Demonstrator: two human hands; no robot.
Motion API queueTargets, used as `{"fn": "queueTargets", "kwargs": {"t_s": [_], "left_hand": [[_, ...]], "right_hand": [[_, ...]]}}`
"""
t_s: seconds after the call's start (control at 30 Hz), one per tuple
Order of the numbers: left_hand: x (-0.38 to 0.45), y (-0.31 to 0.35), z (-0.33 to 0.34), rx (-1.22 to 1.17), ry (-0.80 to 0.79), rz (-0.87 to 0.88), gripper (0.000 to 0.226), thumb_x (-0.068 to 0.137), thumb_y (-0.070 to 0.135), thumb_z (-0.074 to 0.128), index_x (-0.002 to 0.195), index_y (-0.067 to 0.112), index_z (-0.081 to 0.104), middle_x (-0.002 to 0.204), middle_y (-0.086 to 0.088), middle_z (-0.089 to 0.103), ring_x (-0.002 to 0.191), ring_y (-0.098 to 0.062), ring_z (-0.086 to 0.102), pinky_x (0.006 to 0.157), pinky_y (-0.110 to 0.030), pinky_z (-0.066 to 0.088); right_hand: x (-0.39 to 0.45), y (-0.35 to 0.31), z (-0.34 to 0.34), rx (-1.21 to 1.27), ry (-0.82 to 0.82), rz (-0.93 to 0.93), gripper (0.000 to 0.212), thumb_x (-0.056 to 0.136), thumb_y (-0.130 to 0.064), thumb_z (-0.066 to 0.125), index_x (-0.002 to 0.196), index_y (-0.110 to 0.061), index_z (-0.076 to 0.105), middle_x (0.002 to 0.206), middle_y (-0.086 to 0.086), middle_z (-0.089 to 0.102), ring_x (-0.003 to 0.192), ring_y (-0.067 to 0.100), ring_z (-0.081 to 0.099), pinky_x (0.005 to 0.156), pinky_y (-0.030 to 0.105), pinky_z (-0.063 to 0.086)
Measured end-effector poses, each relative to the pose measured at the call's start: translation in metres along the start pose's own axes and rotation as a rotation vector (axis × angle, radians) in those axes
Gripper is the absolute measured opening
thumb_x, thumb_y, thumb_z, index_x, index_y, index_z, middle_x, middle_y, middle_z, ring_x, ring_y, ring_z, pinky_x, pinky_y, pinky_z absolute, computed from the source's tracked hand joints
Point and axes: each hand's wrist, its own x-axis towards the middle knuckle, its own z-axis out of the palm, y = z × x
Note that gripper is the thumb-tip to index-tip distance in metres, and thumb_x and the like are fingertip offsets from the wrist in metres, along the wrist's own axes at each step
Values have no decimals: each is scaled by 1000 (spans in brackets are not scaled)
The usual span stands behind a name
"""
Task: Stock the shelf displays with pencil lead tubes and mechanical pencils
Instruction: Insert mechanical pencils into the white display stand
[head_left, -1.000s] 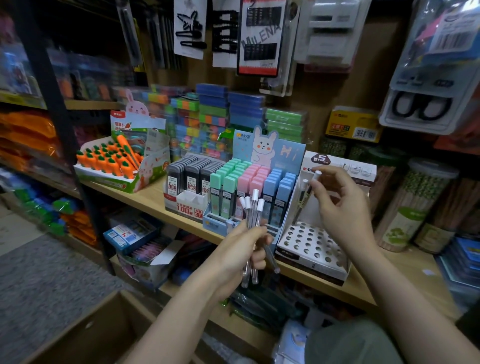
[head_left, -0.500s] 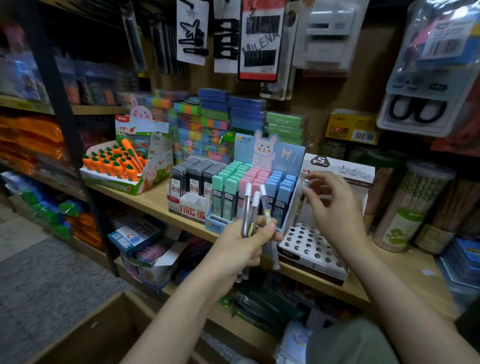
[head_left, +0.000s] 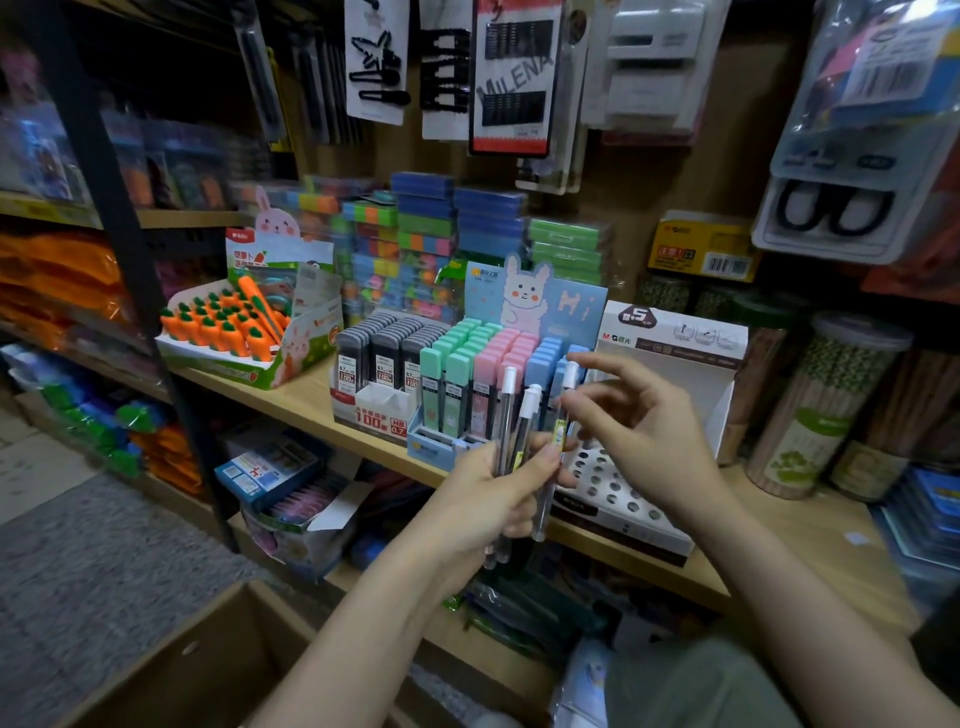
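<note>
Currently the left hand (head_left: 485, 499) grips a small bunch of mechanical pencils (head_left: 522, 447), clear barrels with white caps, held roughly upright and fanned slightly in front of the wooden shelf (head_left: 291, 400). Thumb lies across the barrels; fingers are curled round them from behind.

Right hand (head_left: 641, 426) is just beside the bunch, on its right. Its thumb and forefinger pinch the rightmost pencil near the yellow label; the other fingers are spread and relaxed above.

Behind the hands, on the shelf: a white pencil display stand (head_left: 623, 499) with rows of round holes, its backboard upright. The holes that show hold nothing. Touching its left side, the bunny display box (head_left: 540, 301) carries pencil lead tubes (head_left: 483, 358) in green, pink and blue rows. Left of that, a box of dark lead tubes (head_left: 387, 348). Further left, a tray of carrot-shaped items (head_left: 223, 327); what they are I cannot tell.

Clear jars of pencils (head_left: 826, 410) stand right of the stand. A cardboard box (head_left: 208, 670) sits open on the floor, lower left.
</note>
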Motion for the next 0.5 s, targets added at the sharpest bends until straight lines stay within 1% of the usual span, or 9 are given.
{"fn": "queueTargets", "kwargs": {"t_s": [0.07,0.1,0.13,0.2,0.27,0.33,0.4,0.43,0.5], "left_hand": [[0,1,0,-6,15,-5,28,92,30,60,116,16,66,83,1,62,48,-4,34,44,-16,30],[1,2,0,-24,54,-22,26,94,30,58,117,18,66,84,-1,55,49,-5,34,44,-16,30],[0,3,-2,-43,104,-49,27,96,31,56,119,18,63,86,-3,49,49,-5,33,43,-16,29],[-1,3,-6,-80,171,-99,32,99,30,52,125,12,54,82,-3,45,49,-7,31,42,-17,26],[-3,2,-10,-117,176,-120,27,102,20,45,128,12,50,78,-2,44,50,-9,28,44,-19,23],[-5,1,-11,-123,170,-133,28,101,9,42,126,15,53,79,-3,43,53,-10,30,48,-21,24],[-5,-2,-11,-103,164,-131,30,100,3,41,125,14,53,81,-5,43,55,-10,34,51,-22,27],[-5,-3,-11,-85,159,-126,31,100,1,41,125,12,53,83,-5,45,56,-10,37,51,-22,29],[-5,-6,-10,-43,158,-115,30,100,1,41,125,10,55,86,-6,53,59,-10,41,53,-22,35]], "right_hand": [[0,-4,-2,87,11,-22,32,85,-6,70,115,-18,65,84,9,74,79,19,71,71,21,56],[1,-5,-6,84,64,-55,32,85,-6,70,115,-17,65,85,9,74,80,18,72,71,22,57],[2,-6,-11,46,141,-105,32,86,-6,70,115,-18,64,86,6,73,80,16,72,73,22,57],[3,-5,-22,-67,291,-223,31,87,-7,69,114,-21,61,90,1,71,82,13,72,75,22,58],[3,-2,-29,-154,352,-279,31,89,-10,69,112,-27,58,94,-2,70,85,12,71,77,27,59],[4,3,-30,-203,344,-260,29,89,-12,69,111,-28,58,94,-4,69,86,11,71,80,31,59],[5,7,-29,-240,320,-224,28,89,-13,69,112,-27,59,95,-2,69,87,11,70,81,35,59],[6,9,-29,-264,309,-211,28,89,-14,69,112,-27,59,96,-2,69,87,11,70,81,35,59],[7,11,-29,-284,282,-192,27,89,-14,68,112,-26,59,95,-5,68,87,7,69,80,30,59]]}}
